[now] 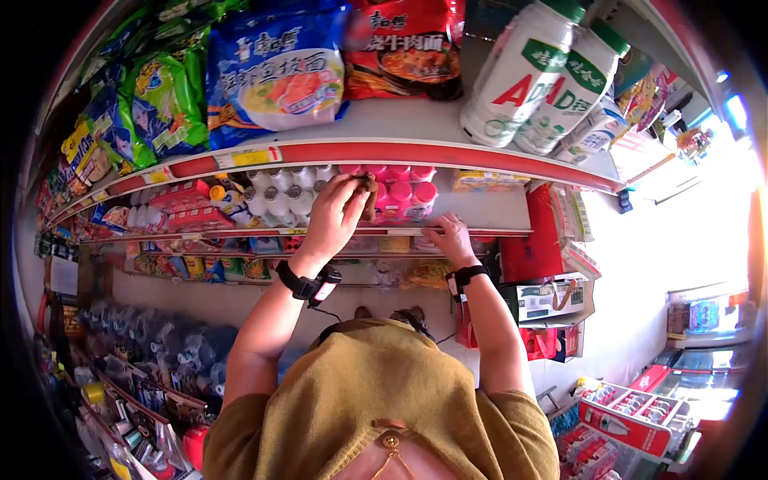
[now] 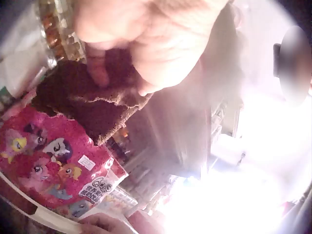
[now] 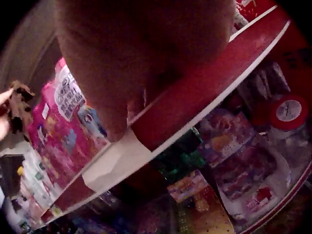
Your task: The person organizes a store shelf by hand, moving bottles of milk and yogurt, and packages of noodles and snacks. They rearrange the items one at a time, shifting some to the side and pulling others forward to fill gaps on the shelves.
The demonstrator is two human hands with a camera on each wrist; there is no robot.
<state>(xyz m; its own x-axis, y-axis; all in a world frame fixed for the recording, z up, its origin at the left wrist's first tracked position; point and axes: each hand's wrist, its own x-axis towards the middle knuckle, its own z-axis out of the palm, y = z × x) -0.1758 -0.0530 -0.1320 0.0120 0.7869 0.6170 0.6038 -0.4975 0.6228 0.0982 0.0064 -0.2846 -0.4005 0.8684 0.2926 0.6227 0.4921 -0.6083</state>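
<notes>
My left hand [image 1: 330,214] is raised at the shelf and grips a bunched brown cloth [image 1: 369,200]. In the left wrist view the cloth [image 2: 92,100] hangs from the fingers, its lighter edge folded over. Right behind it stands a pink pack of bottles [image 1: 404,196], whose wrap [image 2: 46,156] shows cartoon ponies. My right hand [image 1: 452,240] rests at the front edge of the same shelf, to the right of the pink pack. Seen from the right wrist, a fingertip lies against the pale label on the red shelf edge [image 3: 204,100].
White-bottle packs [image 1: 286,196] stand left of the pink one. The upper shelf edge [image 1: 352,152] juts out above my hands, carrying noodle bags [image 1: 276,68] and large white bottles [image 1: 520,72]. Lower shelves hold packets [image 1: 428,276]. Cartons [image 1: 552,300] stand right of my right arm.
</notes>
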